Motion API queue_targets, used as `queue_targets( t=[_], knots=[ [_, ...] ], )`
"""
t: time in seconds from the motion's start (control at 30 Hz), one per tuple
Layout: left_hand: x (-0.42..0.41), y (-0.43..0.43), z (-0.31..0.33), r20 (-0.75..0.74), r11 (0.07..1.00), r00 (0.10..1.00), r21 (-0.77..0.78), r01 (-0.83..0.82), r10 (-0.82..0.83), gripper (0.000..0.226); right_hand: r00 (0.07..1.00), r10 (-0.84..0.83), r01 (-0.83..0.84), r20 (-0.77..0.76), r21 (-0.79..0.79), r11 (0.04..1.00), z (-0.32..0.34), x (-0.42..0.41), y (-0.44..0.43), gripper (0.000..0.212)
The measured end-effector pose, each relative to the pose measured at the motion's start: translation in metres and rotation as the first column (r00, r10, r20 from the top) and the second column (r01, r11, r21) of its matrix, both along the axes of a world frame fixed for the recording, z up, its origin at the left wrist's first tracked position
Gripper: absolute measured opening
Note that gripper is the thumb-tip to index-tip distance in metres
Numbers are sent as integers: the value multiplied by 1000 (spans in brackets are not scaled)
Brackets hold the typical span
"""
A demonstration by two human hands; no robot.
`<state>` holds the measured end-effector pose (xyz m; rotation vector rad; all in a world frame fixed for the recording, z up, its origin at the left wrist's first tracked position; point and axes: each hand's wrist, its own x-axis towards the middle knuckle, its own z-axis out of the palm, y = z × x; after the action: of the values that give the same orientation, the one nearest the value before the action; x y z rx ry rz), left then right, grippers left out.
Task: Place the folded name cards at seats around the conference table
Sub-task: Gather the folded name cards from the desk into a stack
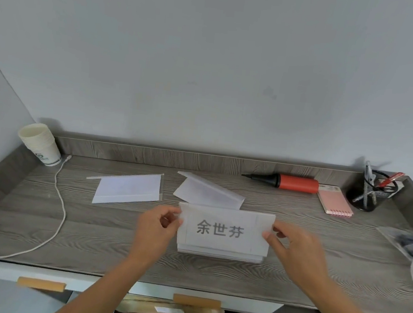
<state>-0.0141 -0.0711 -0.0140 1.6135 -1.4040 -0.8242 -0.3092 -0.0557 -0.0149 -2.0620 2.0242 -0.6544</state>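
**Colleague:** From your head camera, why hold the name card (224, 231) by its ends like that?

**Me:** So the printed face stays clear and square to me. My left hand (157, 225) pinches the left edge between thumb and fingers, and my right hand (293, 246) pinches the right edge the same way. Both are closed on the card, well apart from each other, one at each end. Its lower edge sits on the worktop (88, 233), near the front and roughly in the middle, so I judge I am standing it up or squaring it at this spot.

**Colleague:** And the other two?

**Me:** The left folded card (128, 190) lies flat further back, and the middle folded card (209, 191) leans tilted just behind the one I hold. Neither is standing, so I take it they are waiting their turn.

**Colleague:** What is holding what up there?

**Me:** A stack of paper cups (41, 144) sits nested in the far left corner; I cannot tell if anything is inside. The black pen holder (368, 198) at the far right holds a red pen and some metal tools, upright and leaning. A clear bag (406, 242) at the right edge has something dark in it. The red pump (290, 182) and pink notepad (335, 203) lie loose, and a white cable (59, 206) trails down the left.
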Motion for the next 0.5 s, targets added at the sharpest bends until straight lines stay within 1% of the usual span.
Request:
queue_targets(
  t=[0.07, 0.13, 0.2, 0.27, 0.3, 0.37, 0.4, 0.47, 0.5],
  knots=[
    [-1, 2, -3, 82, 999, 997, -45, 0, 4, 24, 999, -48, 47, -24, -8, 999, 4, 2, 2, 39],
    [-1, 2, -1, 127, 997, 992, -80, 2, 8, 31, 994, -108, 107, -32, -22, 994, 12, 5, 0, 43],
    [-1, -1, 1, 180, 989, 983, -135, 67, -43, 35, 988, -148, 145, -36, -60, 988, 22, 6, -4, 47],
    [-1, -6, 1, 267, 972, 955, -160, 173, -126, 34, 992, -112, 109, -52, -71, 992, 31, 9, -6, 47],
    [-2, -9, 0, 300, 963, 939, -149, 223, -171, 34, 996, -60, 57, -69, -46, 997, 34, 12, -7, 45],
    [-4, -15, -2, 331, 951, 910, -91, 295, -250, 33, 994, 43, -38, -96, 53, 998, 37, 17, -12, 42],
    [-5, -18, -4, 329, 945, 902, -69, 318, -280, 32, 993, 60, -49, -104, 99, 994, 40, 20, -15, 44],
    [-4, -20, -7, 299, 936, 899, -49, 348, -319, 28, 992, 52, -37, -116, 128, 991, 45, 23, -30, 61],
    [-3, -21, -8, 291, 931, 897, -53, 362, -332, 26, 993, 40, -25, -114, 135, 991, 49, 26, -42, 63]
  ],
)
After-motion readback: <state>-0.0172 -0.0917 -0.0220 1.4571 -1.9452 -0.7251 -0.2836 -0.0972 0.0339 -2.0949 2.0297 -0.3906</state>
